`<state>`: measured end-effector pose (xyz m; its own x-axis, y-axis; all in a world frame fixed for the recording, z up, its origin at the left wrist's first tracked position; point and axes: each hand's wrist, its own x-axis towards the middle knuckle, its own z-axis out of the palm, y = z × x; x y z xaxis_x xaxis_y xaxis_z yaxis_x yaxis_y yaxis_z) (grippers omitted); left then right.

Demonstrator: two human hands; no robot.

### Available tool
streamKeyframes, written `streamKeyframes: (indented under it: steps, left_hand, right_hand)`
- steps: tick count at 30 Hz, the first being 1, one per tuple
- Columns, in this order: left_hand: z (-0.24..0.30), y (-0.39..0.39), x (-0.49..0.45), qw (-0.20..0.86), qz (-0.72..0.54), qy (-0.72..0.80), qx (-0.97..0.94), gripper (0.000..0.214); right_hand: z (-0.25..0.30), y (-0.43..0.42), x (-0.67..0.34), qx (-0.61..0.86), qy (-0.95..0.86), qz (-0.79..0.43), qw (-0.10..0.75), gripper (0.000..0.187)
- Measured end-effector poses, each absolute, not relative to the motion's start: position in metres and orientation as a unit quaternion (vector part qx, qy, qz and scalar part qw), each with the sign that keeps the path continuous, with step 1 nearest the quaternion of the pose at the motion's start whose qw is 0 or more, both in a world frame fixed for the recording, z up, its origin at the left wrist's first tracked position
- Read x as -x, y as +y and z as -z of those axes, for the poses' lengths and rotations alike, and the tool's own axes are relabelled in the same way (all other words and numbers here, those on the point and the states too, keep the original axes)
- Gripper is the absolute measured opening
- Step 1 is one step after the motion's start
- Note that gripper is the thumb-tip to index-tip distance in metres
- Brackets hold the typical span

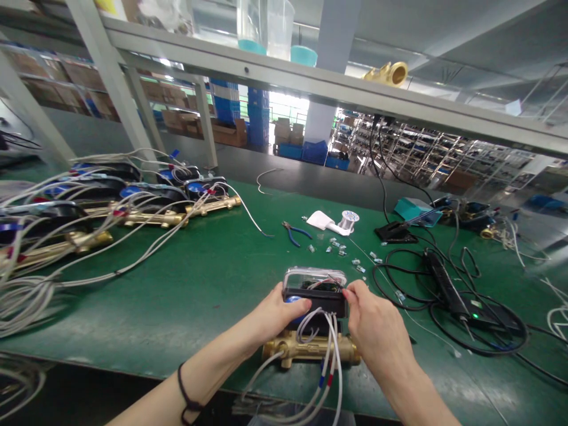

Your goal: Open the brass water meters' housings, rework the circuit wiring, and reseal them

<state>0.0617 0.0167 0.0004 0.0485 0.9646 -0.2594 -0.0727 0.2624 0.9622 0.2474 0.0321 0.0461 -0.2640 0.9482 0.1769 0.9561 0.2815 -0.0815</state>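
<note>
In front of me is a flow meter with a black housing [326,303], a clear cover [315,273] and a brass pipe body [306,350]. Thin wires show inside the housing under the cover. My left hand [277,313] grips the housing's left side, its thumb across the front by a blue round part. At the housing's right corner, the fingertips of my right hand [373,316] are pinched together; what is between them is too small to make out. Grey cables [332,340] with blue and red bands hang from the front over the brass body.
Several similar meters with tangled cables [146,210] lie at left. Beyond my hands are cutting pliers [296,233], a solder spool [349,221] and small scattered packets [341,250]. At right are a soldering iron [445,287], its black cords and a teal box [417,211]. A shelf [248,70] crosses above.
</note>
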Motion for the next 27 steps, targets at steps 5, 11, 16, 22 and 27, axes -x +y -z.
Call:
streamKeyframes:
  steps: [5, 11, 16, 22, 27]
  left_hand:
    - [0.002, 0.017, -0.061, 0.591, -0.442, 0.530, -0.418, 0.070]
    - [-0.008, 0.014, -0.064, 0.601, -0.441, 0.513, -0.425, 0.061]
    - [-0.011, 0.015, -0.063, 0.594, -0.430, 0.537, -0.418, 0.052]
    - [-0.006, 0.017, -0.058, 0.619, -0.392, 0.551, -0.400, 0.057]
    - [0.001, 0.021, -0.054, 0.645, -0.374, 0.528, -0.407, 0.061]
  right_hand:
    - [-0.061, 0.053, -0.236, 0.609, -0.790, 0.029, 0.073, 0.024]
    - [-0.053, 0.095, -0.228, 0.616, -0.784, -0.005, 0.081, 0.024]
    - [-0.065, 0.095, -0.252, 0.567, -0.812, -0.082, 0.110, 0.023]
    - [-0.054, 0.055, -0.337, 0.576, -0.796, -0.150, 0.109, 0.039]
    - [-0.014, 0.039, -0.408, 0.658, -0.736, -0.115, 0.106, 0.036]
